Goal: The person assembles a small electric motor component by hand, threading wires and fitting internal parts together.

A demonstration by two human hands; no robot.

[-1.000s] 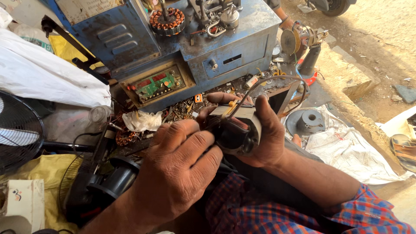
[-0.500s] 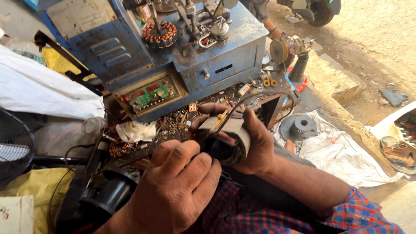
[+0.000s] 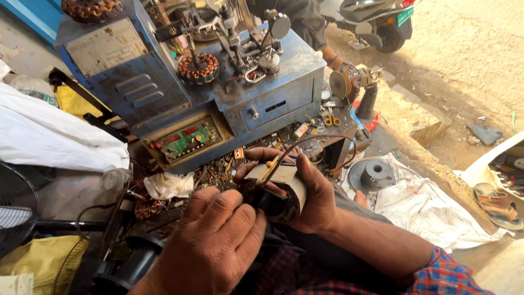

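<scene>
A: Head view, item one?
B: Dark round motor part wrapped in tan paper, above the cluttered counter, clasped in right hand, grip closed round it.
A: Left hand?
B: Fingers curled against the part's near side.
A: Behind?
B: Blue metal winding machine, green circuit board.

Head view: looks steeply down from the person's head, close over both hands
Facing: forward toward the blue machine
Other views: none
</scene>
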